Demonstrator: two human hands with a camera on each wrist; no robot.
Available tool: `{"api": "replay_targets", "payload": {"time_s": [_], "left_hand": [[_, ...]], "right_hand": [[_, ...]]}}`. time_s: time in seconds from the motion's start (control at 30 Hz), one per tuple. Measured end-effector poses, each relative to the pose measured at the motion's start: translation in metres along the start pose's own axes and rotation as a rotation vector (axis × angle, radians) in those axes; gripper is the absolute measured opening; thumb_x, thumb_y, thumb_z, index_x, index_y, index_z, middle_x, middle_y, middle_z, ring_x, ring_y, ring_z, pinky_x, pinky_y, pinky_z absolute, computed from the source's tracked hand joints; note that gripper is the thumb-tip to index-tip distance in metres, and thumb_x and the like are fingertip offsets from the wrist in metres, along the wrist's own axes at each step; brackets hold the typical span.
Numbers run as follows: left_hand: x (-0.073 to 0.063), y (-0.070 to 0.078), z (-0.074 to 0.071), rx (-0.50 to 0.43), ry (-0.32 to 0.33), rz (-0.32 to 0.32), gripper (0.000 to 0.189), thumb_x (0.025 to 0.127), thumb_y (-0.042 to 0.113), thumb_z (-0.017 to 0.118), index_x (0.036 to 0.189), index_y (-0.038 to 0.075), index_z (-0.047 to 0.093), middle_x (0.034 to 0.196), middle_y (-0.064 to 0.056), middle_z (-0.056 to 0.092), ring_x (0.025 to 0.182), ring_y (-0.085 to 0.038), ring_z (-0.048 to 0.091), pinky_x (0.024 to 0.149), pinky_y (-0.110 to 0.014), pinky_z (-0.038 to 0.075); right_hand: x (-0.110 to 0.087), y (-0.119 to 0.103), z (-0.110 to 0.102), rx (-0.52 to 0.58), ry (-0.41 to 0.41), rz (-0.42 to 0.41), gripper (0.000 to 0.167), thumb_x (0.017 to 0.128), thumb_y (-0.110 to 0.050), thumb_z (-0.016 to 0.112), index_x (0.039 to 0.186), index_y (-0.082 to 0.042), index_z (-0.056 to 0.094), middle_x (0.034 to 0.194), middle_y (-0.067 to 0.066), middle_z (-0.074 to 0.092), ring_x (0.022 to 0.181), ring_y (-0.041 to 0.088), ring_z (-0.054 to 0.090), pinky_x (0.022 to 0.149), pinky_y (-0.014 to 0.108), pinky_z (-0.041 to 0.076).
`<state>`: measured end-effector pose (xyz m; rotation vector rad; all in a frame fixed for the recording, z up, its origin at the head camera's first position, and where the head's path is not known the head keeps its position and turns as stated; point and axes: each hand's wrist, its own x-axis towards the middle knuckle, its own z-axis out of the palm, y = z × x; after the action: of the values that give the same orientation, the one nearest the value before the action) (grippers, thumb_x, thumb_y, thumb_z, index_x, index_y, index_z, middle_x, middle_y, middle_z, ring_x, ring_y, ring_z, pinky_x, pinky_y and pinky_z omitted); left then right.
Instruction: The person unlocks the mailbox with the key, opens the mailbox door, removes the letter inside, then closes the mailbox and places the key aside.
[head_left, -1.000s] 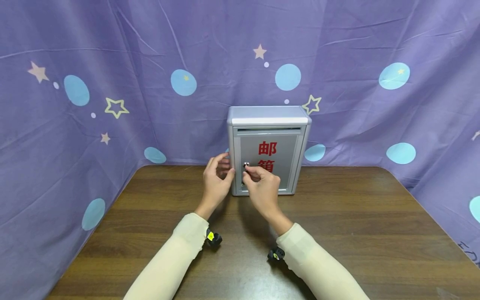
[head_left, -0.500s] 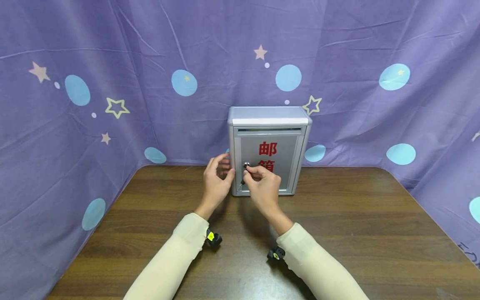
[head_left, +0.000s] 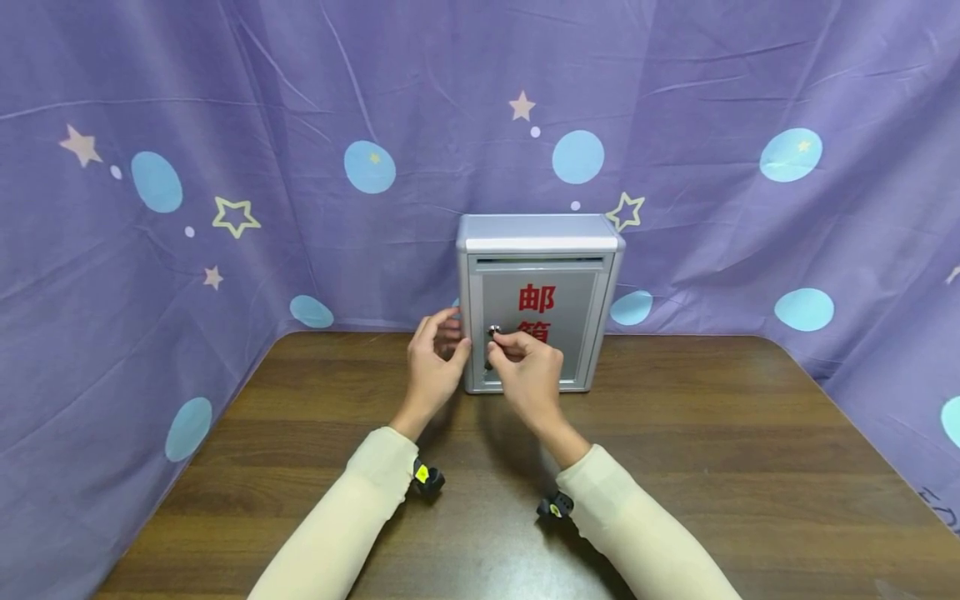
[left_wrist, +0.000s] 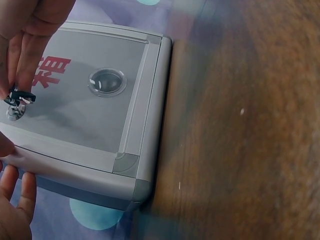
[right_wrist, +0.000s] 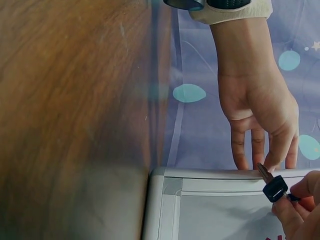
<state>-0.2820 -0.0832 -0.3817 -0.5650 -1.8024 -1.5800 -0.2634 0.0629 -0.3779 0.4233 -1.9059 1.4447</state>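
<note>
A silver-grey metal mailbox (head_left: pixel 573 321) with red characters stands upright at the table's back. My right hand (head_left: pixel 528 375) pinches a black-headed key (left_wrist: pixel 21 96) at the round chrome lock (left_wrist: pixel 16 112) on the door's left side. From it dangles a second key (right_wrist: pixel 275 189), its blade free in the right wrist view. My left hand (head_left: pixel 435 367) holds the mailbox's left edge, thumb at the front and fingers along the side. The door looks shut. My right hand covers part of the lower red character in the head view.
A brown wood-grain table (head_left: pixel 675 467) carries the mailbox. Close behind and at the left hangs a purple curtain (head_left: pixel 450 100) with stars and blue dots. A narrow slot (head_left: pixel 540 260) runs near the mailbox's top, and a small round window (left_wrist: pixel 107 82) sits low on its door.
The dangling key swings slightly below my right fingers. Both hands keep nearly the same place on the mailbox, and the door stays shut.
</note>
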Motion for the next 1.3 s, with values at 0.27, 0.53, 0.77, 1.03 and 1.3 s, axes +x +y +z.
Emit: {"api": "replay_targets", "payload": {"time_s": [0.27,0.53,0.77,1.03,1.3], "left_hand": [[0.000,-0.027,-0.002,0.002,-0.002,-0.002,0.049,0.081,-0.019,0.071,0.128,-0.008,0.062,0.110,-0.028,0.062,0.092,-0.042,0.066,0.077,-0.051,0.062],[0.000,-0.027,-0.004,-0.002,-0.014,0.016,0.048,0.082,-0.015,0.071,0.128,-0.003,0.064,0.110,-0.020,0.063,0.092,-0.032,0.067,0.077,-0.034,0.062],[0.000,-0.028,-0.004,0.007,-0.009,0.022,0.047,0.082,-0.013,0.071,0.127,-0.003,0.064,0.108,-0.018,0.063,0.091,-0.026,0.066,0.076,-0.031,0.062],[0.000,-0.029,-0.005,-0.008,-0.011,0.002,0.048,0.082,-0.016,0.071,0.128,-0.003,0.064,0.110,-0.022,0.064,0.092,-0.035,0.067,0.077,-0.034,0.062],[0.001,-0.018,-0.002,0.003,-0.005,0.007,0.048,0.080,-0.022,0.068,0.126,-0.011,0.062,0.109,-0.030,0.061,0.091,-0.044,0.065,0.075,-0.039,0.061]], "right_hand": [[0.001,-0.001,-0.001,-0.008,-0.015,-0.011,0.007,0.084,0.003,0.078,0.091,0.004,0.079,0.084,0.013,0.077,0.068,0.019,0.075,0.058,0.019,0.060],[0.002,-0.001,-0.006,0.015,-0.048,-0.002,0.009,0.084,0.003,0.077,0.093,0.004,0.079,0.083,0.013,0.077,0.068,0.020,0.075,0.059,0.021,0.061],[0.005,0.002,-0.011,0.030,-0.103,-0.032,0.009,0.084,0.004,0.077,0.093,0.004,0.078,0.087,0.015,0.077,0.072,0.021,0.076,0.063,0.023,0.062],[0.006,0.003,-0.016,0.044,-0.140,-0.048,0.009,0.084,0.005,0.077,0.093,0.004,0.078,0.089,0.014,0.077,0.075,0.021,0.076,0.065,0.026,0.063],[0.005,0.004,-0.023,0.071,-0.173,-0.072,0.009,0.084,0.005,0.078,0.093,0.002,0.078,0.088,0.013,0.077,0.074,0.022,0.076,0.065,0.030,0.064]]}}
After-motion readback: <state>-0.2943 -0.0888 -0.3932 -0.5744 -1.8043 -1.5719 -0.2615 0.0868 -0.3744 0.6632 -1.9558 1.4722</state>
